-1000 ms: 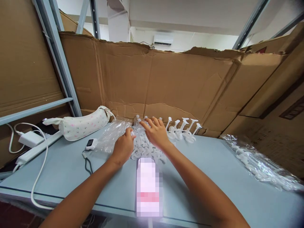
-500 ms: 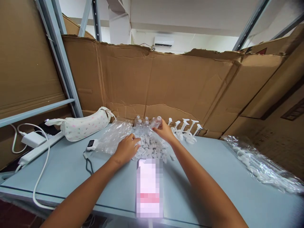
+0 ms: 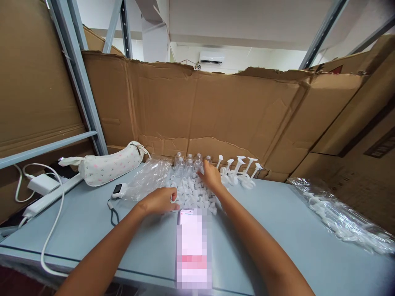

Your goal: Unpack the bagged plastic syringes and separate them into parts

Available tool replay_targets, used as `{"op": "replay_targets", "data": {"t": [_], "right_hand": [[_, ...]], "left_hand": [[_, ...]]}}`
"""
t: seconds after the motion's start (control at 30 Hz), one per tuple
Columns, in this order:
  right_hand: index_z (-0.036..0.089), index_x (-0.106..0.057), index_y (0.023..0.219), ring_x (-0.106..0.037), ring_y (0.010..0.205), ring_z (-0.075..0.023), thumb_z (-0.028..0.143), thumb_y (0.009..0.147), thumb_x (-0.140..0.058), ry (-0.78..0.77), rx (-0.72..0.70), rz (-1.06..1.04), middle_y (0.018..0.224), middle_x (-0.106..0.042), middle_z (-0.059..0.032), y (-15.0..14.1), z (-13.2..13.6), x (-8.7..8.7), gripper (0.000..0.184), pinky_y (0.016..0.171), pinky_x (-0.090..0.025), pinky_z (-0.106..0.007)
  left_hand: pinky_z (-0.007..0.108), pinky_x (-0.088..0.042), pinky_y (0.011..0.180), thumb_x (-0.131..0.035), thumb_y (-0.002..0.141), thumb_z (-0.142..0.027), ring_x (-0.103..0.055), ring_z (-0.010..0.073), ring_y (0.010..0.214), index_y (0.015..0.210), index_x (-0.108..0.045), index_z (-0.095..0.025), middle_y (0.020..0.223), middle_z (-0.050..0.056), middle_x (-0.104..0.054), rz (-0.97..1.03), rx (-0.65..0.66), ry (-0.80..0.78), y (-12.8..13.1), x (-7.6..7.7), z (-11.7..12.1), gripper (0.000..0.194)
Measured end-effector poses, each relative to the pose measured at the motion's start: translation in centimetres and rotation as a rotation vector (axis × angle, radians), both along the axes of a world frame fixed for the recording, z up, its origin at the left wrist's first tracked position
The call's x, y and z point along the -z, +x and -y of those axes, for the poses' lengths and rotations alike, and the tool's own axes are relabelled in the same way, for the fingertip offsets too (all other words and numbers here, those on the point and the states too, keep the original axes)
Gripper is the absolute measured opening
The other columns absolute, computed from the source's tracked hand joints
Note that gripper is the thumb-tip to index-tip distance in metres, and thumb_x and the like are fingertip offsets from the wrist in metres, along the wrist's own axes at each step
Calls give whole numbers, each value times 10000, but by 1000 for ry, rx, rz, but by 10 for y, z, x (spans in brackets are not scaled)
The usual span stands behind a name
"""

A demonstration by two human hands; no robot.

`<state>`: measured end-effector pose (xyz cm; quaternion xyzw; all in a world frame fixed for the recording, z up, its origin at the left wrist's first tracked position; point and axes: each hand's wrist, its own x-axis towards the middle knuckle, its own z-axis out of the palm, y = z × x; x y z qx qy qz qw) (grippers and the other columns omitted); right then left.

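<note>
A heap of small white plastic caps (image 3: 193, 193) lies on the pale blue table (image 3: 92, 230), with a row of small clear bottles (image 3: 185, 164) behind it. My left hand (image 3: 160, 201) rests at the heap's near left edge, fingers curled and pinched on a small white cap. My right hand (image 3: 212, 176) reaches over the heap to the bottle row. Its fingers are closed on one clear bottle (image 3: 199, 165) that stands upright among the others. Several white pump stems (image 3: 239, 169) stand to the right of the bottles.
A phone (image 3: 193, 246) lies lit near the front edge. A floral pouch (image 3: 108, 166), a crumpled clear bag (image 3: 148, 174) and a small strapped device (image 3: 118, 189) sit left. A charger and cable (image 3: 40, 183) lie far left. A bag of white parts (image 3: 339, 218) lies right. Cardboard walls surround.
My right hand picked a clear bottle from the row, lifted it, then brought it down upright among the others. My left hand slid toward me to the heap's near edge.
</note>
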<state>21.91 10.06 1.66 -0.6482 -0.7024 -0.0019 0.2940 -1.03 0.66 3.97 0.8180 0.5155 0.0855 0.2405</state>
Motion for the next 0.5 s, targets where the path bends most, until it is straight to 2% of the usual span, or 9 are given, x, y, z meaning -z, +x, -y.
{"op": "replay_targets", "data": {"t": [0.1, 0.2, 0.33, 0.5], "right_hand": [[173, -452, 1201, -607, 968, -256, 217, 783, -604, -8, -35, 19, 1107, -621, -145, 0, -2, 2, 447, 751, -425, -313], [168, -449, 1211, -624, 871, -228, 225, 752, -629, -47, -76, 5, 996, -656, -102, 5, -8, 3, 496, 706, -426, -288], [169, -500, 1106, -610, 731, -181, 246, 694, -682, -82, -118, -39, 853, -655, -36, 15, -16, 3, 456, 628, -415, -249], [158, -504, 1038, -584, 793, -174, 199, 704, -645, -31, -114, -80, 909, -626, -50, 15, -19, 5, 364, 688, -418, -260]], "left_hand": [[238, -310, 514, -528, 726, -325, -544, 131, 494, 736, -438, -222, 578, -59, -555, 0, 6, -96, 0, 3, -1, 138], [241, -315, 537, -497, 756, -331, -559, 149, 550, 721, -445, -225, 542, -49, -567, -5, 6, -50, 2, 4, -1, 123], [244, -312, 545, -474, 793, -346, -552, 150, 584, 726, -482, -219, 612, -27, -606, -11, 10, 0, 3, 4, 0, 143], [248, -308, 548, -470, 803, -349, -541, 149, 594, 737, -518, -211, 636, -15, -609, 2, 26, 20, 4, 5, -1, 160]]}}
